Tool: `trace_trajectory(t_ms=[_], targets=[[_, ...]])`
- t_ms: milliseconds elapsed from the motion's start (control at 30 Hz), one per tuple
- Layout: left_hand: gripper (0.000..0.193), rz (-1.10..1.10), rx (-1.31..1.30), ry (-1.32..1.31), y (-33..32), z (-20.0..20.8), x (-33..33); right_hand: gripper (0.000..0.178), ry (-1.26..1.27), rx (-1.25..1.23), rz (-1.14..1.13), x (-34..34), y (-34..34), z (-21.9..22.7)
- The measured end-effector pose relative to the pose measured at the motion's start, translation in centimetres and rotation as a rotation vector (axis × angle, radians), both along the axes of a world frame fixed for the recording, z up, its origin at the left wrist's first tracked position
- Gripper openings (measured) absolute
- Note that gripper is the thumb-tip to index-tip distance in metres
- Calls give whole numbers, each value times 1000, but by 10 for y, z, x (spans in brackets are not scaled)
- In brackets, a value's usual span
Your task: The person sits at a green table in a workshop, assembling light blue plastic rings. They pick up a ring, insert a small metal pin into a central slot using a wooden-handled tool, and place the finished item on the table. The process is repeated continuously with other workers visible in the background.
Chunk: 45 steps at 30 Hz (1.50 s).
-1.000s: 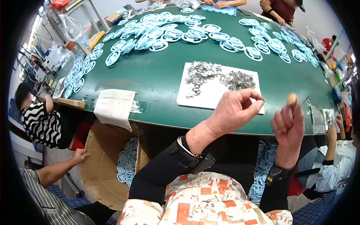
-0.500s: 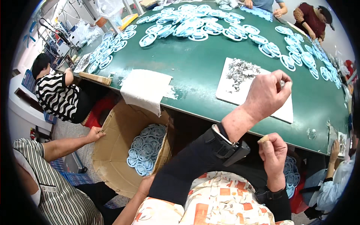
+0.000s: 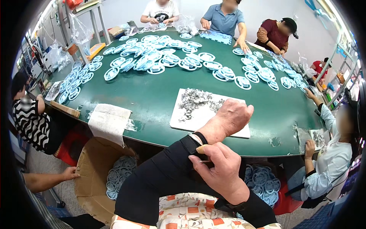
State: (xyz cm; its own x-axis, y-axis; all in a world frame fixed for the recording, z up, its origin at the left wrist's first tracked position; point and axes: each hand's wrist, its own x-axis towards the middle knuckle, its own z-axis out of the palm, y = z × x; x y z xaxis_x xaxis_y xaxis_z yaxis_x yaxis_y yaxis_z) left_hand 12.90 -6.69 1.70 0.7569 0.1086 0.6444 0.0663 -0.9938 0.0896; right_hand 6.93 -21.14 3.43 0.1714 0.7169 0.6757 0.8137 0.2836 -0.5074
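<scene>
My left hand point(image 3: 230, 115) reaches over a white board point(image 3: 239, 132) on the green table, with its back up. Its fingers are curled under and mostly hidden, so what they hold does not show. Small silvery metal pieces point(image 3: 194, 101) lie heaped on the board, beyond and beside this hand. Nearer to me, my right hand point(image 3: 223, 170) is beside my left wrist, thumb and forefinger closed around a tiny thin sliver point(image 3: 206, 162). A tan cover point(image 3: 200, 149) sits on that forefinger's tip. A black band point(image 3: 189, 144) circles my left wrist.
Light-blue oval plastic parts point(image 3: 150, 53) pile across the far table point(image 3: 152, 89). A white cloth point(image 3: 108, 119) drapes over the near edge. A person's hand point(image 3: 70, 173) grips a cardboard box point(image 3: 91, 179) of such parts; more parts point(image 3: 263, 183) lie below right. Co-workers sit around.
The view has swung up and right, showing more people at the far side. My right hand has moved left to my left wrist. My left hand is still over the board.
</scene>
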Motion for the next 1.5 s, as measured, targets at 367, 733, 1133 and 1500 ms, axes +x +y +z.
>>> trace_trajectory(t_ms=[367, 733, 1133, 1500], targets=[[9, 64, 27, 68, 7, 0, 8, 21, 178, 6, -47, 14, -2, 6], [20, -524, -1928, -272, 15, 55, -24, 11, 1156, -99, 143, 40, -28, -56], [17, -937, -2335, -537, 20, 47, -31, 33, 1382, -204, 588, 18, -16, -102], [17, -794, -2253, -562, 14, 56, -29, 34, 1370, -80, 499, 7, -12, -97]])
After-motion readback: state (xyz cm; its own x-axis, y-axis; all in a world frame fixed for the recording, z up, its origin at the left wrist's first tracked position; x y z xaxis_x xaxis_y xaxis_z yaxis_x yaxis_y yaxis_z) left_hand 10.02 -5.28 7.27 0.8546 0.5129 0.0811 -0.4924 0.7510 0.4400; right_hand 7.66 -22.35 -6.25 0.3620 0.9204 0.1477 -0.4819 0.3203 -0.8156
